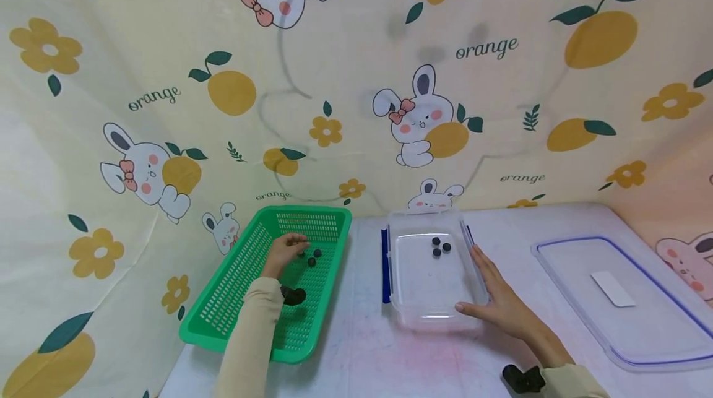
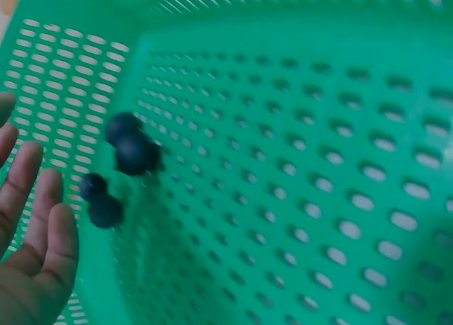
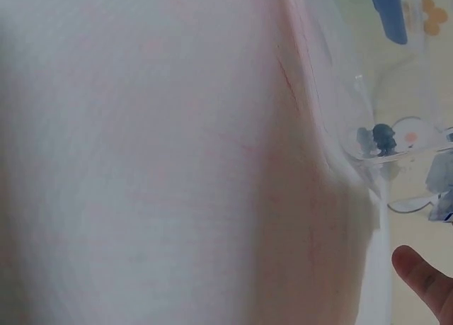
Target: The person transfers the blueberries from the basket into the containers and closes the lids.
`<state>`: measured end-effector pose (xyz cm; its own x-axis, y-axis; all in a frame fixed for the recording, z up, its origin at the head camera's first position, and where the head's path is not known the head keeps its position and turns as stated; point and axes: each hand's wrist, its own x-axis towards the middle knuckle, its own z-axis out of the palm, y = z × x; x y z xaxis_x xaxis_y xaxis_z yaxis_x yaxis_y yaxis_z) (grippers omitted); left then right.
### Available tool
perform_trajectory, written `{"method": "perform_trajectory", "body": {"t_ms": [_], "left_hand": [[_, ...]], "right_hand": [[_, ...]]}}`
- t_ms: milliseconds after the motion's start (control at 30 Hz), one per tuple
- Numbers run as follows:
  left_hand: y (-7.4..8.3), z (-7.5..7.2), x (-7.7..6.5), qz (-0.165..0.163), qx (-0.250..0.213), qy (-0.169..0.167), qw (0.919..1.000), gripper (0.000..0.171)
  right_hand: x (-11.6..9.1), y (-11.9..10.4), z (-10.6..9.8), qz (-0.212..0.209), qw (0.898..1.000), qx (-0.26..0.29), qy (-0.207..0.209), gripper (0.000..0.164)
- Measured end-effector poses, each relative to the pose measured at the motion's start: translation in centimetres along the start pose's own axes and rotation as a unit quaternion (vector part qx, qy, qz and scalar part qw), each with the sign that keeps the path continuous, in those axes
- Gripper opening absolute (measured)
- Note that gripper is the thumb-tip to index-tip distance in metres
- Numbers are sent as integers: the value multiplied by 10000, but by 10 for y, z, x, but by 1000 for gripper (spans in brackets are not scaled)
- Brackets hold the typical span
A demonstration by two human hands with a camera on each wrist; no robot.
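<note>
A green basket [image 1: 329,286] sits left, a clear plastic box [image 1: 423,286] right. The right hand [image 1: 504,304], fingers straight, touches the box (maybe to steady it). The left hand [image 1: 283,253], fingers loose, hangs by small black balls [image 1: 312,262] inside the basket.

On your table [image 1: 367,299], the basket [image 1: 292,339] stands left of the container [image 1: 420,286] (three balls [image 1: 437,252] inside), the lid [image 1: 648,330] lying rightmost.

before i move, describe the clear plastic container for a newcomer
On the white table, a green basket stands left and a blue-rimmed lid right. Between them sits the clear plastic container: see-through unlike the basket, walled unlike the lid, with three dark balls inside.
</note>
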<state>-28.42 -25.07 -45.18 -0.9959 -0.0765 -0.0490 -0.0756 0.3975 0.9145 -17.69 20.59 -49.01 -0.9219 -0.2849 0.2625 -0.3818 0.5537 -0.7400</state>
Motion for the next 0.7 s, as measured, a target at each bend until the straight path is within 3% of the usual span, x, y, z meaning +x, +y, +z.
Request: {"method": "perform_trajectory", "body": {"t_ms": [133,400,700], "left_hand": [[-7,1,-2,-186,61,-230,9995,30],[-23,3,3,-377,350,-199,9985,30],[-31,9,8,-490,718,-229,9960,35]], "right_hand": [[0,1,0,-17,10000,-23,22,111],[-1,2,1,-56,10000,-6,43,111],[0,2,2,-31,10000,22,52,111]]}}
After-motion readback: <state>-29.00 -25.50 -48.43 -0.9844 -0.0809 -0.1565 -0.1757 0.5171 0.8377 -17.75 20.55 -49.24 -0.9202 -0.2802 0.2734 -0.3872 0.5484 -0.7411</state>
